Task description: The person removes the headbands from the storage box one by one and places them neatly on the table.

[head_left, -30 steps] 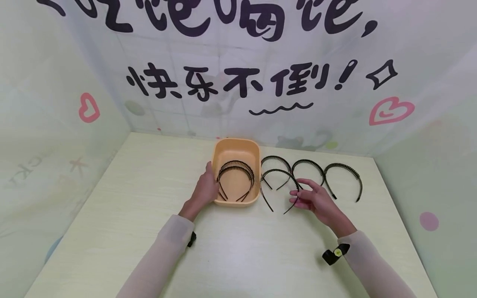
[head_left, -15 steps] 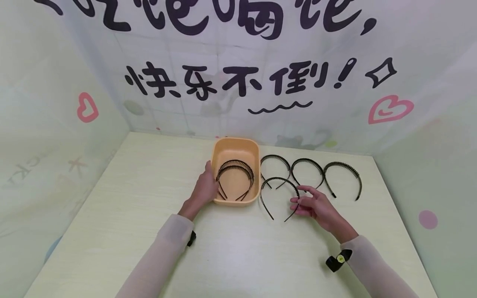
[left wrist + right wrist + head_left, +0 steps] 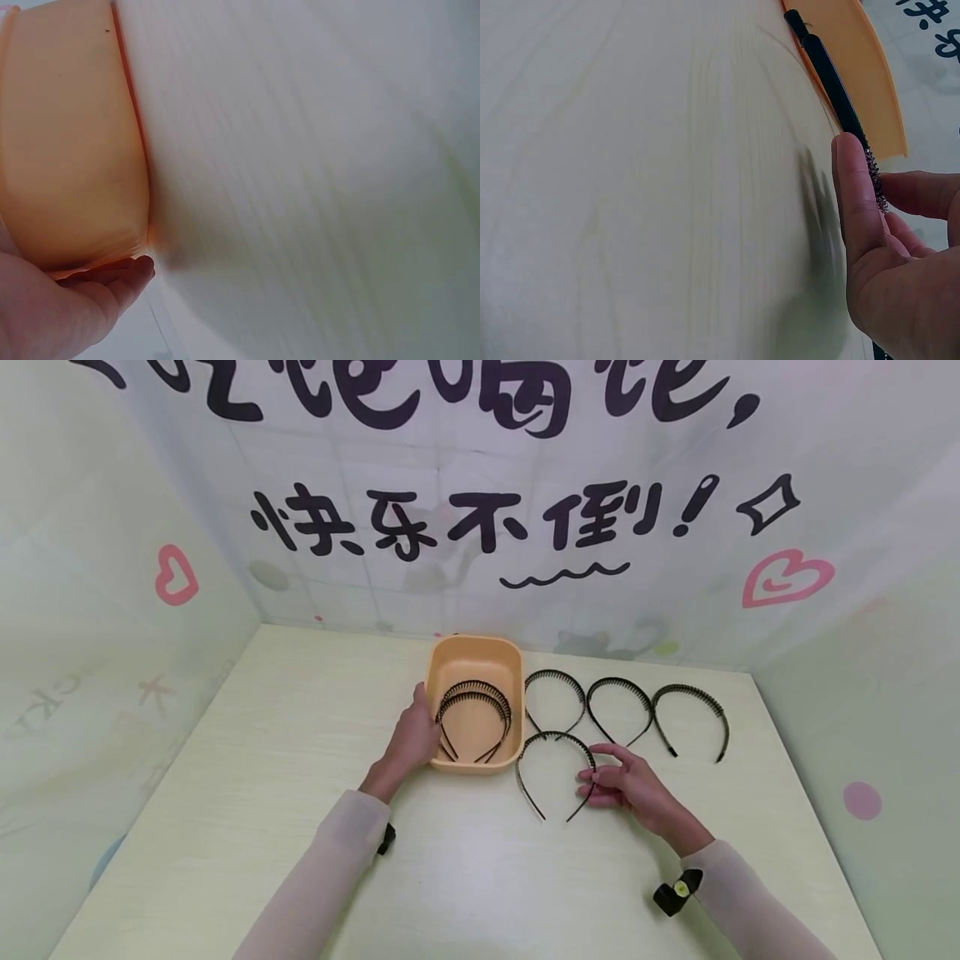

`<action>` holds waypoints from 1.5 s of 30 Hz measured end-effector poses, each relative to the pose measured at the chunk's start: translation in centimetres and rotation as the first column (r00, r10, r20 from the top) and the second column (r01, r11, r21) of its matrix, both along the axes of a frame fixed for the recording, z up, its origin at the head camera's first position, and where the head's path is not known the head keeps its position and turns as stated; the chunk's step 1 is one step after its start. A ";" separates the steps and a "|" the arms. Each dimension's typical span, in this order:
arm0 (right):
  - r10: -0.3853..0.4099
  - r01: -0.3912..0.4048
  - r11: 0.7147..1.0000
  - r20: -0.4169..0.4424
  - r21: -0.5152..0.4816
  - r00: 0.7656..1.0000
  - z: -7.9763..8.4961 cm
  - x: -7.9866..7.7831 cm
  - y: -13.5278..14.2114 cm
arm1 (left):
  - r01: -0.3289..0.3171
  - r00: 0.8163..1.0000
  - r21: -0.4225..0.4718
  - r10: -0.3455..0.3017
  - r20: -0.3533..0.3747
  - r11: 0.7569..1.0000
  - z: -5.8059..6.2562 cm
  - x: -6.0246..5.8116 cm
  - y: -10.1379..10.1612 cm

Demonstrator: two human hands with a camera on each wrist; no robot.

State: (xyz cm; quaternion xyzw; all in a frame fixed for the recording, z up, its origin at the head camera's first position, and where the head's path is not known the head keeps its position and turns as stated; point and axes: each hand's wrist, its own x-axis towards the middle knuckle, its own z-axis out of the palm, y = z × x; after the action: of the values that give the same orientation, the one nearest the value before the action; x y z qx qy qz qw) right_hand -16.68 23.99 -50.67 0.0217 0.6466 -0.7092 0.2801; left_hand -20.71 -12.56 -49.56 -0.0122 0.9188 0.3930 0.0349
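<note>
A peach plastic bin (image 3: 477,647) stands near the back wall, with two black toothed headbands (image 3: 474,692) lying inside. My left hand (image 3: 412,739) holds the bin at its left side; in the left wrist view, fingers (image 3: 124,289) of this hand lie round the bin's corner. Just right of the bin, my right hand (image 3: 633,785) pinches a black headband (image 3: 557,735) by its right arm, the two ends pointing toward me. The right wrist view shows that headband (image 3: 832,82) between thumb and fingers, above a shadow on the table.
Three more headbands lie in a row right of the bin: one beside its wall (image 3: 553,674), one in the middle (image 3: 618,682) and a thicker one (image 3: 688,691) at far right. A printed curtain (image 3: 420,593) borders the pale table (image 3: 465,868) at the back and sides.
My right hand has drawn the pinched headband toward me, off the row, and lately a little left. The left hand and the bin have stayed in place.
</note>
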 end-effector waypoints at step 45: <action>0.034 -0.002 0.951 -0.098 0.308 0.995 0.6 1.5 -0.8 | -0.002 1.000 0.024 0.002 0.012 1.000 -0.2 0.1 0.0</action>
State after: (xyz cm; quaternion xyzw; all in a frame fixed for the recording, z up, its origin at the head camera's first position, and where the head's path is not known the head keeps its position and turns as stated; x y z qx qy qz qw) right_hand -15.23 23.19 -50.10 0.0227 0.7630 -0.5973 0.2462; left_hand -20.62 -12.56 -49.76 -0.0151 0.9138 0.4038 0.0399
